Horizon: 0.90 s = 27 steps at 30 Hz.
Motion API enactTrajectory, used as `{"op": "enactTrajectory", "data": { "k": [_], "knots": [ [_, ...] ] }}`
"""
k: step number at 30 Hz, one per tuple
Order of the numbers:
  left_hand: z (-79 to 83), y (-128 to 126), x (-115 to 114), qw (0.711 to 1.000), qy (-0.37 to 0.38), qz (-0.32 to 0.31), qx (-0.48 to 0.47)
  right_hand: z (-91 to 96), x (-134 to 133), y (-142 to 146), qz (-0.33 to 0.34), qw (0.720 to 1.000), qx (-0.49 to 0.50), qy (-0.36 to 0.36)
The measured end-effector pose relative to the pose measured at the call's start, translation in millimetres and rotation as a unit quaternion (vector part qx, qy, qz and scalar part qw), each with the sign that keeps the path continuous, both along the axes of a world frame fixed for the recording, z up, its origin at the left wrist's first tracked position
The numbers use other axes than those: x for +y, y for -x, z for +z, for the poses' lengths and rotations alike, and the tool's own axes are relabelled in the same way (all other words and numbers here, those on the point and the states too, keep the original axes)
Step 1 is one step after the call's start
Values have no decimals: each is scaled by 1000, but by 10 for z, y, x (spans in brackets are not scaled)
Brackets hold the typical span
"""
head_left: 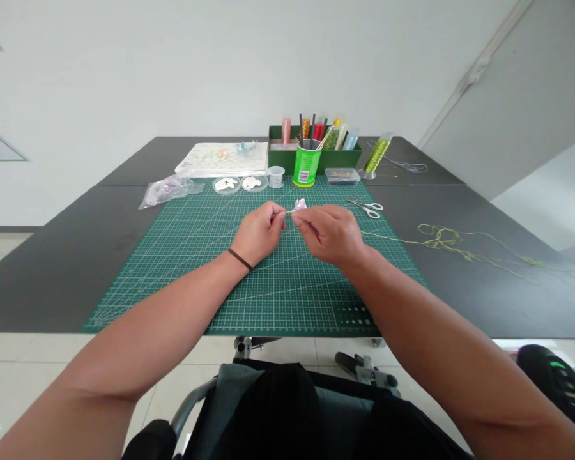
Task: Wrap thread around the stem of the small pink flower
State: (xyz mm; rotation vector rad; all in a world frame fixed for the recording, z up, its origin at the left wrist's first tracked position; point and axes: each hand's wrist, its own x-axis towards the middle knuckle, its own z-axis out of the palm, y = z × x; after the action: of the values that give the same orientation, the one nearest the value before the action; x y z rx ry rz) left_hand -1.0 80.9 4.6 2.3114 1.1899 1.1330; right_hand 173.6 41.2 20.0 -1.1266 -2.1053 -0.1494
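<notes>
My left hand [261, 231] is closed in a pinch on a thin yellow-green thread-wrapped stem [289, 212], over the middle of the cutting mat. From the other side my right hand [329, 231] pinches the same stem, its fingertips close to the left ones. A small pale lilac flower [299, 204] shows just behind the right fingertips; its lower part is hidden by them. Yellow-green thread [402, 240] runs from behind the right hand across the mat and ends in a loose tangle on the dark table.
On the green cutting mat [182, 255] lie scissors [368, 207], at right. Behind stand dishes of white pieces [227, 184], a green can [307, 165], a green box [352, 158] of thread spools, a yellow-green spool [378, 154], a clear case [342, 176] and a plastic bag [167, 190].
</notes>
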Motion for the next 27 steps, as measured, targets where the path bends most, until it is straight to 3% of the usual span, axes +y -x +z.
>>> {"op": "enactTrajectory", "data": {
  "k": [11, 27],
  "knots": [
    [33, -22, -77, 997, 23, -43, 66, 30, 65, -94, -40, 999, 9, -35],
    [20, -2, -100, 989, 24, -118, 87, 6, 148, -136, -61, 993, 100, -1]
  ]
}}
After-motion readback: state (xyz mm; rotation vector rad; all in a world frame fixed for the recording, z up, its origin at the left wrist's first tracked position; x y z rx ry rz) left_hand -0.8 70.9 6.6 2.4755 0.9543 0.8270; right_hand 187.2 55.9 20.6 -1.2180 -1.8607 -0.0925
